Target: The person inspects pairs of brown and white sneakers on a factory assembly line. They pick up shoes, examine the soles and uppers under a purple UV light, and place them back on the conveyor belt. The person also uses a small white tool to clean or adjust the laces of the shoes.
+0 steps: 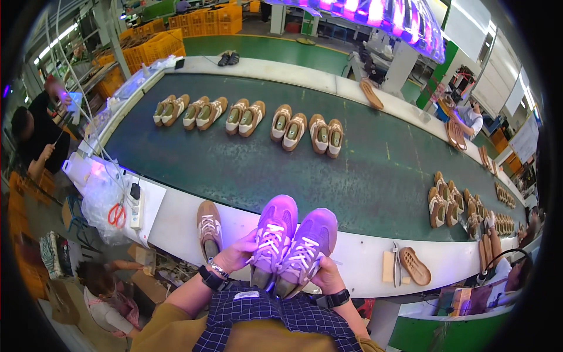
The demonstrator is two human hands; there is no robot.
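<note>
Over the white ledge (358, 249) I hold a pair of laced sneakers side by side, toes pointing away, tinted purple by the light. My left hand (237, 253) is closed around the side of the left sneaker (275, 229). The right sneaker (308, 246) is gripped near its heel by my right hand (328, 277). The inner sides of both shoes touch or nearly touch. Left of my left hand, a single brown sneaker (209, 226) stands on the ledge. To the right lie a loose brown sole (414, 266), pincers (397, 264) and a flat beige piece (387, 267).
Pairs of brown sneakers (245, 117) stand on the dark green belt (246, 164), with more (446, 202) farther right. A power strip (137, 211), red scissors (116, 215) and plastic bag (102, 199) sit at left. People work on both sides; a purple-lit lamp (375, 17) hangs above.
</note>
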